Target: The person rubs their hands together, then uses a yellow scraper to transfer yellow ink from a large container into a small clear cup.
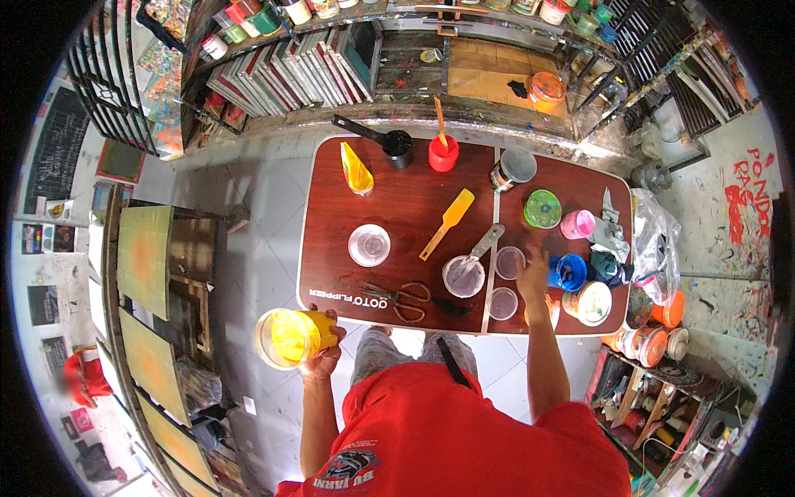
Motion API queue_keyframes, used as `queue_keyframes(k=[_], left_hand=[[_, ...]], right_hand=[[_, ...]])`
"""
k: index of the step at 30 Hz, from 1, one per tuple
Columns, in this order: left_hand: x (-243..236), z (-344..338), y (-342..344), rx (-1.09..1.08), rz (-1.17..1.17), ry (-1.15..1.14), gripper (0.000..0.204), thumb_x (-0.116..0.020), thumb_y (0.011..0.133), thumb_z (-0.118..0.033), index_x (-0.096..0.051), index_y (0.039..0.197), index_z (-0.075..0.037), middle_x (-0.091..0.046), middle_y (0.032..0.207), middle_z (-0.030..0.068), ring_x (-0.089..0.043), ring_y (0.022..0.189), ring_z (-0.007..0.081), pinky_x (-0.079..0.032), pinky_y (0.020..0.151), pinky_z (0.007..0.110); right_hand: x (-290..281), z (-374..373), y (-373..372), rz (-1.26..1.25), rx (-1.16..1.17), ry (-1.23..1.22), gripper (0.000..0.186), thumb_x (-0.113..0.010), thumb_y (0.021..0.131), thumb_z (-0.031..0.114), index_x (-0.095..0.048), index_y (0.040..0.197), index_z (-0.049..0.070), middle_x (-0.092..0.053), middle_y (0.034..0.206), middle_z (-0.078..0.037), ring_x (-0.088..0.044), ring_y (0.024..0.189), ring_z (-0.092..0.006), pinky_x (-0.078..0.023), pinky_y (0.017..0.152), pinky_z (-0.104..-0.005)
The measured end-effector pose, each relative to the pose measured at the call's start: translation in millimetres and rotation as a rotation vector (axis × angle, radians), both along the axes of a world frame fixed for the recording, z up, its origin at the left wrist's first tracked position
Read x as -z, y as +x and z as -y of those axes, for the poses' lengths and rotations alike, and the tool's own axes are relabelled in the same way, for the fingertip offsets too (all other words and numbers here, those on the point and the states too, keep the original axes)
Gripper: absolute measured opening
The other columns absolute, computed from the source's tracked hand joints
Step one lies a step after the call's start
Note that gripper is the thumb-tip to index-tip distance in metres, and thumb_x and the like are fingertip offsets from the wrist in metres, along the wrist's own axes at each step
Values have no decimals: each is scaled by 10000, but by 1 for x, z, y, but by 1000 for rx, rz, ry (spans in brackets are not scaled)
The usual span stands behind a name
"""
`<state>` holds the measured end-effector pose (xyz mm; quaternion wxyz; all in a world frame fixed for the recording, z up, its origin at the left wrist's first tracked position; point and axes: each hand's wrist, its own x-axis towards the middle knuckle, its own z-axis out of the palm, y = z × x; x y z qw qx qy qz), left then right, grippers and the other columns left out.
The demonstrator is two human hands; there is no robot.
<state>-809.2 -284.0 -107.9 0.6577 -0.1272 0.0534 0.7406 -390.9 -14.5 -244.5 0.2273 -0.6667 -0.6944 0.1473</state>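
Note:
My left hand (321,358) is wrapped round a yellow paint tub (295,338), held off the table's near left edge, with a wide clear rim at its mouth. Over the right half of the table, my right hand (534,277) has its fingers stretched out, slightly blurred, beside a clear round lid (508,263). Another clear lid (503,304) lies nearer me. Left of these, a white tub (463,277) has a putty knife (487,242) standing in it. A blue paint tub (568,272) and a white-lidded tub (587,303) stand right of my right hand.
The brown table (331,224) also bears a clear cup (369,245), scissors (399,300), a yellow spatula (447,224), a red paint pot (443,154), a black ladle (396,147) and a green-topped tub (542,209). Framed screens (290,79) line a shelf behind; a plastic bag (656,248) hangs right.

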Motion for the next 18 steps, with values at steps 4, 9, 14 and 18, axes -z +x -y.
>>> queue_keyframes(k=[4, 9, 14, 18], left_hand=[[6, 7, -13, 1, 4, -35, 578, -642, 924, -387, -501, 1432, -150, -446, 1397, 174, -492, 1142, 333, -600, 664, 311], [19, 2, -46, 52, 68, 7, 606, -671, 908, -392, -500, 1440, -158, -433, 1432, 171, -487, 1169, 316, -595, 698, 350], [9, -9, -91, 119, 53, 56, 605, -678, 907, -364, -492, 1449, -169, -432, 1428, 209, -478, 1185, 349, -620, 735, 398], [14, 16, -128, 52, 71, -6, 649, -595, 940, -489, -438, 1475, -157, -445, 1442, 238, -491, 1167, 451, -631, 694, 492]], right_hand=[[-161, 41, -74, -357, 55, 59, 157, -676, 923, 160, -652, 1007, 29, -697, 1034, -178, -695, 903, -331, -542, 786, -420], [-139, 65, -215, -605, -229, -326, 321, -645, 954, 199, -606, 1226, 34, -713, 946, -177, -723, 862, -287, -554, 782, -389], [19, -23, -276, -480, 444, -683, 512, -632, 886, 201, -489, 1264, -113, -547, 1304, -348, -532, 1272, -418, -428, 1075, -455], [39, -53, -289, -154, 679, -786, 760, -683, 875, 194, -242, 1455, -21, -222, 1497, -327, -357, 1356, -498, -551, 988, -514]])
